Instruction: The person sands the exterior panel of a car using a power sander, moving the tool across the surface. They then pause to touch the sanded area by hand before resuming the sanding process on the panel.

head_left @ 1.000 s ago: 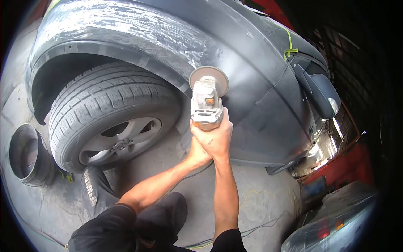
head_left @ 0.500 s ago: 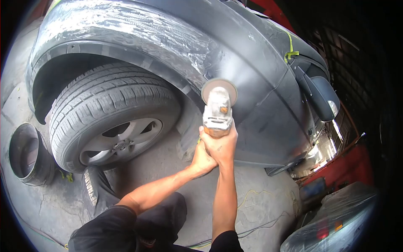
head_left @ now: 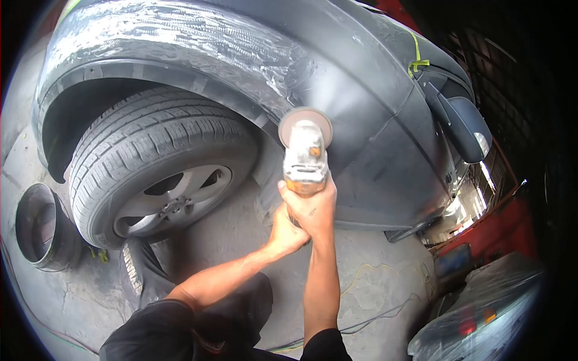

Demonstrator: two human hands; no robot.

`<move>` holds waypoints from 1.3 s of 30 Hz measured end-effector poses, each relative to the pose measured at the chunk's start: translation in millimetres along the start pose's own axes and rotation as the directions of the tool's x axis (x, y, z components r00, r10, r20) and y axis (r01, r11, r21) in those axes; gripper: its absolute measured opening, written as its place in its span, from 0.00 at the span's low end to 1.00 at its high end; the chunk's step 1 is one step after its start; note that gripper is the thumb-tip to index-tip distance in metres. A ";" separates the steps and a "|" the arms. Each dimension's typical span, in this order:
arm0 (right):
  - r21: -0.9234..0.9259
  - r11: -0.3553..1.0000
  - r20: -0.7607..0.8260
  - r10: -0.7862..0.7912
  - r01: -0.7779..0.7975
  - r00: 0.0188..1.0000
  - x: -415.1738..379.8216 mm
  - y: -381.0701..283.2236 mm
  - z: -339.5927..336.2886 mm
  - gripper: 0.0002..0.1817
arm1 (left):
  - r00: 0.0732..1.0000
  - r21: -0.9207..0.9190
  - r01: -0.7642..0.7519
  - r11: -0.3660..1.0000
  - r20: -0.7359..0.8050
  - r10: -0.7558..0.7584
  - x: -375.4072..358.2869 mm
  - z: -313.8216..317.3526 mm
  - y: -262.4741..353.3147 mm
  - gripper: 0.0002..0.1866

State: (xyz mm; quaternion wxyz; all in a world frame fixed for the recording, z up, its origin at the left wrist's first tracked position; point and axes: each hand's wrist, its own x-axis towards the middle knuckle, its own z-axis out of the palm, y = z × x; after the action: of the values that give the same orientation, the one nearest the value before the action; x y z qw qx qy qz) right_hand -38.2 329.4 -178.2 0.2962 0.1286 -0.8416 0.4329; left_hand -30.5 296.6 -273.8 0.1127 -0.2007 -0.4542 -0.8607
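An angle grinder (head_left: 305, 157) with a round sanding disc (head_left: 320, 120) points away from me at the car's grey fender (head_left: 346, 84). The disc overlaps the panel just behind the wheel arch. My right hand (head_left: 314, 207) is wrapped round the grinder's body, below its dusty white and orange housing. Lower down, my left hand (head_left: 286, 231) closes round the rear of the tool, against the right wrist. White scuffed filler (head_left: 180, 27) covers the fender above the arch.
The front wheel (head_left: 162, 162) fills the left, with an open bucket (head_left: 39, 225) beside it. A side mirror (head_left: 466, 129) juts out at right. Cables (head_left: 385, 313) run over the concrete floor, and a plastic-covered object (head_left: 481, 313) stands at lower right.
The grinder and both hands have shifted slightly left in view. My viewpoint has moved a little too. The grip of both hands stays the same.
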 end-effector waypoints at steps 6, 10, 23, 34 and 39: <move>0.196 0.919 -0.020 0.353 -0.342 0.935 -37.9 39.5 -20.3 0.17 | 0.975 0.144 0.206 0.968 0.059 -0.216 -39.6 -1.0 -3.4 0.33; 0.359 0.862 0.040 0.368 -0.357 0.929 -58.3 36.4 -11.3 0.14 | 0.974 0.340 0.201 0.919 0.033 -0.225 -56.7 -21.6 1.1 0.38; 0.787 0.554 0.073 0.355 -0.272 0.932 -100.2 38.0 16.9 0.24 | 0.958 0.710 -0.192 0.678 0.285 -0.027 -35.5 -133.1 91.3 0.46; 0.789 0.578 -0.109 0.465 -0.208 0.879 -129.5 58.5 -12.3 0.22 | 0.831 0.876 -0.423 -0.231 0.477 0.288 72.3 -86.5 102.8 0.47; 0.790 0.583 -0.164 0.501 -0.190 0.850 -131.6 54.6 -25.3 0.23 | 0.629 0.629 -0.777 0.027 0.776 0.044 51.7 -95.6 85.6 0.34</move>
State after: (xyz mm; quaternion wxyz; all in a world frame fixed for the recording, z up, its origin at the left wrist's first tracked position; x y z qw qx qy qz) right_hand 49.9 376.7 -282.7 0.2773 -0.0152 -0.5232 0.8057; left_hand -67.7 168.8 -236.1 0.3354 -0.4569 -0.8028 -0.1850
